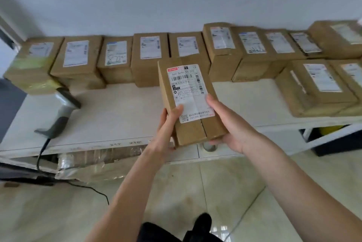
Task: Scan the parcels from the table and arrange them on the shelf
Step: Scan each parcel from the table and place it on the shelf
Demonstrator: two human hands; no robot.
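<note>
Against a white table (117, 108) lined with brown cardboard parcels (149, 55), the left hand (166, 130) and right hand (229, 128) gripped a labelled brown cardboard box (193, 124) between them, a grey handheld scanner (60, 112) lying left of both.

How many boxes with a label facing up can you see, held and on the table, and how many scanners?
Held box: 1
Other boxes, label up: 12
Scanner: 1
Total: 14

The fingers of the left hand (166, 124) and right hand (225, 122) are hidden beneath the held parcel (191, 102). Labels on the back-row parcels (150, 47) are blurred. The rightmost box (352, 77) is cut off.
</note>
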